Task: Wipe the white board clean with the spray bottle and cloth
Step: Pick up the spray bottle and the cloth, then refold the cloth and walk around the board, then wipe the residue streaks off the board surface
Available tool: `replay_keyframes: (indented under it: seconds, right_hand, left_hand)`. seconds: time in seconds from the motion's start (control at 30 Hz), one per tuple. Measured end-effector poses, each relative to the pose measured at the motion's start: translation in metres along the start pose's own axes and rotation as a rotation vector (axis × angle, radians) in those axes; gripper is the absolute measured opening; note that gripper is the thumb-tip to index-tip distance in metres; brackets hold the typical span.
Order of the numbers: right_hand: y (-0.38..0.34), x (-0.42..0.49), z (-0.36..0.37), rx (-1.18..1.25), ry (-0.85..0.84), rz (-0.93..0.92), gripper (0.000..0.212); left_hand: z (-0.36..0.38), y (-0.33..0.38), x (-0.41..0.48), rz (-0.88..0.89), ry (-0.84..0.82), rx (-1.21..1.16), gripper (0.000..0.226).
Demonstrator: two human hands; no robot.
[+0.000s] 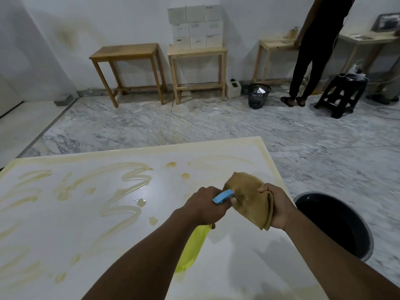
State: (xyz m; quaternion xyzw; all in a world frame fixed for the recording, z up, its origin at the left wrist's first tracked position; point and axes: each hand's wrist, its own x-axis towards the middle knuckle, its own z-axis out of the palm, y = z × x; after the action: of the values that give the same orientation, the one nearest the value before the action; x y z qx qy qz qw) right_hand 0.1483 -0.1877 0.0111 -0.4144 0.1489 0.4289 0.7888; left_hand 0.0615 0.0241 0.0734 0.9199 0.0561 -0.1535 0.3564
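The white board [91, 230] lies flat below me, smeared with yellowish-brown streaks and blotches over its left and middle parts. My left hand [203, 207] grips a spray bottle [192, 250] with a yellow-green body and a blue head, whose nozzle points right at the cloth. My right hand [278, 207] holds a bunched brown cloth [249, 195] just in front of the nozzle, above the board's right side. A small wet puddle [140, 201] shines near the board's middle.
A dark round bucket [365, 237] stands on the marble floor by the board's right edge. Along the far wall are wooden tables [127, 54], stacked white boxes [195, 27], a mesh wastebasket [258, 95], a black stool [341, 94] and a standing person [313, 50].
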Motion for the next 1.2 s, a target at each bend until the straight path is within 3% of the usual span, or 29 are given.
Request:
replay_keyframes:
  seconds: [0.23, 0.33, 0.43, 0.5, 0.6, 0.63, 0.7, 0.8, 1.07, 1.2]
  right_hand:
    - [-0.095, 0.097, -0.017, -0.435, 0.159, 0.072, 0.032]
    - [-0.152, 0.15, -0.018, -0.75, 0.263, -0.148, 0.012]
    - [-0.186, 0.218, -0.027, -1.194, 0.364, -0.388, 0.029]
    - [-0.182, 0.265, -0.05, -1.439, 0.351, -0.39, 0.042]
    - [-0.141, 0.305, -0.083, -1.696, 0.275, -0.43, 0.046]
    - [-0.128, 0.308, -0.086, -1.758, 0.324, -0.458, 0.048]
    - [-0.108, 0.305, -0.083, -1.794, 0.415, -0.469, 0.059]
    - [-0.076, 0.29, -0.076, -1.78, 0.409, -0.488, 0.07]
    - [0.101, 0.203, -0.038, -2.045, -0.054, -0.542, 0.065]
    - [0.214, 0.127, -0.016, -2.09, -0.177, -0.706, 0.061]
  left_hand:
    - [-0.006, -0.019, 0.079, -0.107, 0.056, -0.134, 0.04]
    - [-0.011, -0.026, 0.1, -0.104, 0.087, -0.366, 0.028]
    - [-0.011, -0.046, 0.122, -0.154, 0.144, -0.569, 0.029]
    - [-0.008, -0.064, 0.132, -0.199, 0.157, -0.596, 0.043]
    - [-0.007, -0.082, 0.132, -0.248, 0.182, -0.62, 0.038]
    - [-0.008, -0.088, 0.131, -0.267, 0.189, -0.647, 0.036]
    - [-0.011, -0.098, 0.124, -0.299, 0.212, -0.721, 0.033]
    - [-0.015, -0.108, 0.112, -0.323, 0.279, -0.802, 0.034]
    - [-0.021, -0.119, 0.031, -0.348, 0.34, -0.764, 0.042]
    - [-0.015, -0.119, -0.043, -0.336, 0.349, -0.676, 0.017]
